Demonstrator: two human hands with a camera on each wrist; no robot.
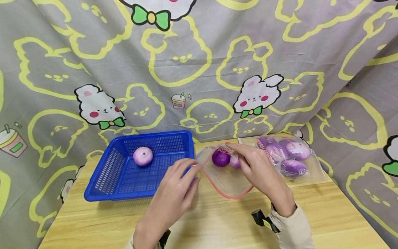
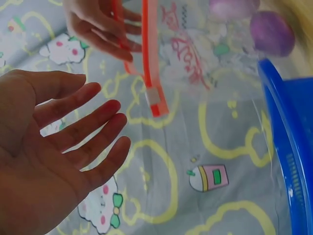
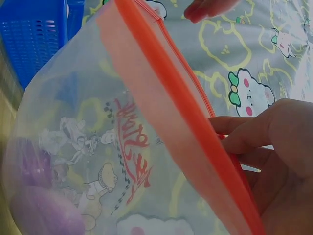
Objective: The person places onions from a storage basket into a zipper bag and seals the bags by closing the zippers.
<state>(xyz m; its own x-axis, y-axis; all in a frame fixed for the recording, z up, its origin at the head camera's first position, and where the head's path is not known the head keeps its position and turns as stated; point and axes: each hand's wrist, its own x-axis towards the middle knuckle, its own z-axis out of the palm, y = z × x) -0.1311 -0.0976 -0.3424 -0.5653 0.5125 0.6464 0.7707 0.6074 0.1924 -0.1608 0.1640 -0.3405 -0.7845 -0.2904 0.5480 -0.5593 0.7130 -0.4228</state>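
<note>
A clear zip bag (image 1: pixel 224 180) with a red rim stands with its mouth spread open on the table, a dark purple onion (image 1: pixel 220 158) and a paler one (image 1: pixel 235 162) inside. My right hand (image 1: pixel 256 166) holds the bag's red rim (image 3: pixel 171 93) at its right side. My left hand (image 1: pixel 178 185) is beside the bag's left corner; in the left wrist view its fingers (image 2: pixel 93 125) are loosely spread, apart from the bag and holding nothing. A pale purple onion (image 1: pixel 143 156) sits in the blue basket (image 1: pixel 102 173), left of my left hand.
Right of my right hand lies another clear bag (image 1: pixel 314 174) holding several purple onions. A grey patterned curtain (image 1: pixel 199 69) hangs behind the wooden table (image 1: pixel 217 224). The basket's right wall stands close to the zip bag.
</note>
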